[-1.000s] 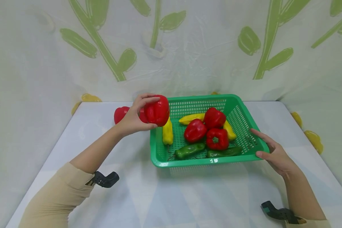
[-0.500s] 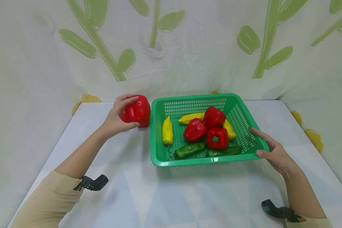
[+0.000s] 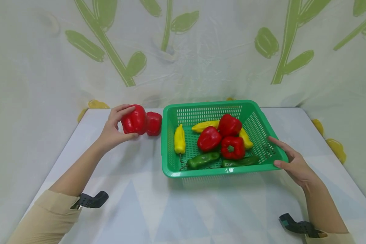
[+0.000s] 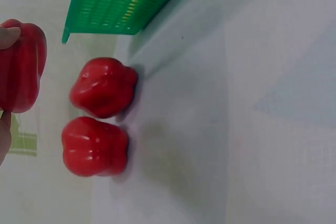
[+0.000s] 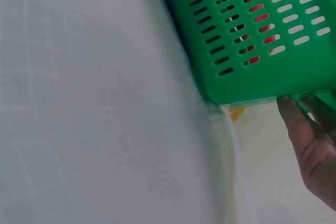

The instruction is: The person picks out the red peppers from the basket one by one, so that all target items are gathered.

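Now the held pepper is farther from the basket.

Pale table, green basket, two red peppers

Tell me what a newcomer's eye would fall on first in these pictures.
Probably the green basket at the far side of the table, with red peppers, yellow peppers and green peppers inside and the right hand gripping its right end. Next, likely, the red bell pepper in the left hand, left of the basket. The left wrist view shows two loose bell peppers on the table.
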### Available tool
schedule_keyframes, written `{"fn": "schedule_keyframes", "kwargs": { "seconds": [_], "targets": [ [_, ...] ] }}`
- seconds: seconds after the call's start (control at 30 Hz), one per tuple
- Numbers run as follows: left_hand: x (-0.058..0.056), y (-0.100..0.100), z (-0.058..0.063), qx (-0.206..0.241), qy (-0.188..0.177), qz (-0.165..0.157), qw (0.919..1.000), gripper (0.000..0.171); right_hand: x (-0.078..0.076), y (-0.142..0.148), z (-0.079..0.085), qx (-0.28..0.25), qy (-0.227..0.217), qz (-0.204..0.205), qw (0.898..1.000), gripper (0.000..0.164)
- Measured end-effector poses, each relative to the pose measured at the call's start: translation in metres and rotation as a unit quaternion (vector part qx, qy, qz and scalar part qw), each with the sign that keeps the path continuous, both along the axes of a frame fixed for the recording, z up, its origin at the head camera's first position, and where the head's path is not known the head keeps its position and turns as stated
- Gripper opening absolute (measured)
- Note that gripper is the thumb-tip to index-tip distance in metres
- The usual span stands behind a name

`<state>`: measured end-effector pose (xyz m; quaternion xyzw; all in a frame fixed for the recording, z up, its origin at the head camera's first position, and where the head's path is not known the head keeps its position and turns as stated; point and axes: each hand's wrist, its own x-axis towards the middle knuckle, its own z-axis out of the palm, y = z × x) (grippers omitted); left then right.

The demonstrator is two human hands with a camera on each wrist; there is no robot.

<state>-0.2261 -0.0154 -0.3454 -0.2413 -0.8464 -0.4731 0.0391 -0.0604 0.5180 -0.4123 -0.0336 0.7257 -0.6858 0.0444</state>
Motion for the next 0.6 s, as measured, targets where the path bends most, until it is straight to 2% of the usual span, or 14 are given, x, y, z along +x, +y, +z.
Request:
{"fn": "schedule_keyframes", "kwargs": {
  "seconds": [0.23,0.33,0.6],
  "targets": [
    [0.006,-0.023,0.0,-0.005,0.02,0.039,0.999,0.087,0.0,-0.002,-0.001,0.005,-0.008,-0.002,1.0,0.064],
    [0.007,-0.031,-0.002,-0.001,0.018,0.054,0.9984,0.087,0.001,-0.002,-0.001,0.005,-0.007,-0.005,1.0,0.065],
    [0.007,-0.048,-0.011,-0.026,0.008,0.09,0.9955,0.089,0.001,-0.001,0.001,0.01,-0.006,-0.007,1.0,0.065]
  ]
}}
